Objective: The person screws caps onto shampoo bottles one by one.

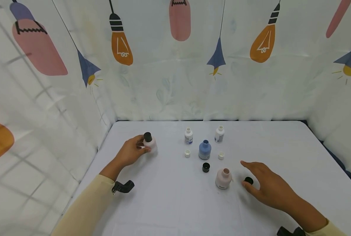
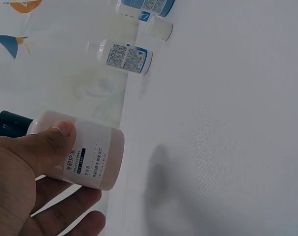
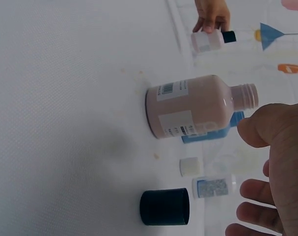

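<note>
My left hand (image 1: pixel 131 151) grips a pale pink bottle (image 2: pixel 92 152) with its black cap (image 2: pixel 11 124) on, fingers and thumb around its sides. In the left wrist view the label faces the camera, and a shadow falls on the cloth beside it. My right hand (image 1: pixel 271 183) is spread, holding nothing, over a loose black cap (image 3: pixel 164 206) on the table. Left of that hand stands an uncapped pink bottle (image 1: pixel 223 179), upright, its threaded neck bare. In the right wrist view the thumb comes close to this neck.
An uncapped blue bottle (image 1: pixel 205 150) stands mid-table, with another black cap (image 1: pixel 206 167) in front. Behind it are two small open white bottles (image 1: pixel 188 136) (image 1: pixel 219 134). White caps (image 1: pixel 187 153) (image 1: pixel 221 155) lie to either side. A printed cloth (image 1: pixel 175 82) hangs behind the white table.
</note>
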{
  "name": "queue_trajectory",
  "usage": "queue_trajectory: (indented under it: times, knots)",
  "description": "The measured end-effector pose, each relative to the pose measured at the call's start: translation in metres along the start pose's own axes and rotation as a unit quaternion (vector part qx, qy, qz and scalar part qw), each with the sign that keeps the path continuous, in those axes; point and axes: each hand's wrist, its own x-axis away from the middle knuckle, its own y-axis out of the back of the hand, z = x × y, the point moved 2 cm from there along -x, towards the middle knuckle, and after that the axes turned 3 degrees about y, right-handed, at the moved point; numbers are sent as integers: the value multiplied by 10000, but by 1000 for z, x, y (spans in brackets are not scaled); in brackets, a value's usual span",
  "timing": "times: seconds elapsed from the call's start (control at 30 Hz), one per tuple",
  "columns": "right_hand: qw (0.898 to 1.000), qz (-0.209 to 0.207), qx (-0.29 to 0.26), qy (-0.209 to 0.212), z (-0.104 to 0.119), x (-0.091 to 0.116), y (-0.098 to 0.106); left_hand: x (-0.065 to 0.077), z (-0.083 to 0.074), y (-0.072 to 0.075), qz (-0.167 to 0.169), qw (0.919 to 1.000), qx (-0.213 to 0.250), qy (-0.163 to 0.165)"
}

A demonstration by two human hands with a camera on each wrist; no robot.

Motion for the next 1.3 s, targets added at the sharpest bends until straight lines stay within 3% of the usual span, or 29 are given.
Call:
queue_trajectory:
  times: [0.6, 1.3]
  knots:
    - [9999, 74, -51, -98, -4, 2, 1, -18, 11, 3, -91, 9999, -60, -32]
    - [9997, 140, -103, -186, -7, 2, 1, -37, 24, 1, -309, 9990, -147, 278]
